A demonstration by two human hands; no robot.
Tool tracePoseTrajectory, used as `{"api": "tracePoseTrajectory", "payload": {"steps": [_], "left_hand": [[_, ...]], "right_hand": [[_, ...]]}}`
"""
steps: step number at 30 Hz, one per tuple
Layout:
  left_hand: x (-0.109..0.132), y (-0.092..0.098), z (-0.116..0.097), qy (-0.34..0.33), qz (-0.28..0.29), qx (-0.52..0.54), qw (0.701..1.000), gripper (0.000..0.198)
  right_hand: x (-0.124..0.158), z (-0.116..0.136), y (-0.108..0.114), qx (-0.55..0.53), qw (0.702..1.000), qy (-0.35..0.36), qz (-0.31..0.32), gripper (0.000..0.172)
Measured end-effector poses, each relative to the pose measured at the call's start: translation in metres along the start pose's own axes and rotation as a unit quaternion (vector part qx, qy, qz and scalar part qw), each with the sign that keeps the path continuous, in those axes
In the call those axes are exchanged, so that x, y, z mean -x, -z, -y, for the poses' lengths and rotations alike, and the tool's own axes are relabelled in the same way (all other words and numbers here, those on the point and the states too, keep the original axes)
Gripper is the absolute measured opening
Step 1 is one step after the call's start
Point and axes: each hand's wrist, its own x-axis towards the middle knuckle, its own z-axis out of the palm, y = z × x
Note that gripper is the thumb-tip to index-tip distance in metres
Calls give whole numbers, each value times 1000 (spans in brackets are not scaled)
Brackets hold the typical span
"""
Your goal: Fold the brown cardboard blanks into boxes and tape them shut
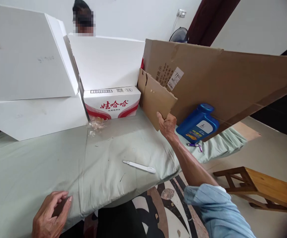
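My right hand (167, 125) grips the near edge of a brown cardboard piece (155, 96), thumb on the face toward me and the fingers partly hidden. The piece stands upright beside a white and red carton (112, 104). At the lower left, my left hand (50, 213) is by the cloth's front edge, thumb and fingers curved apart around nothing. A white utility knife (139, 166) lies on the pale green cloth (103, 178) between both hands. Just right of my right hand, a blue plastic bottle (199, 124) leans against a large brown cardboard sheet (208, 79).
Large white cardboard panels (26, 56) stand at left and back. Crumpled clear plastic (97, 125) sits before the carton. A small purple object (195, 145) lies near the bottle. A wooden stool (265, 188) is on the floor at right. Behind the panels, a person's head (84, 16) shows.
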Motion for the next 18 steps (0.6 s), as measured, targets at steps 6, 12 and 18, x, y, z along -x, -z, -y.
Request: {"api": "tracePoseTrajectory", "payload": {"steps": [6,12,18], "left_hand": [[-6,-3,-13,-17,-15,-11,1000,5],[-6,-4,-12,-51,-15,-23,998,5],[-12,-9,-19,-46,-31,-7,998,4]], "right_hand": [[-38,-1,-73,-41,999,-31,18,44],[-62,10,-117,-7,992,-96,78,44],[-73,36,-119,37,985,-128,113,62]]}}
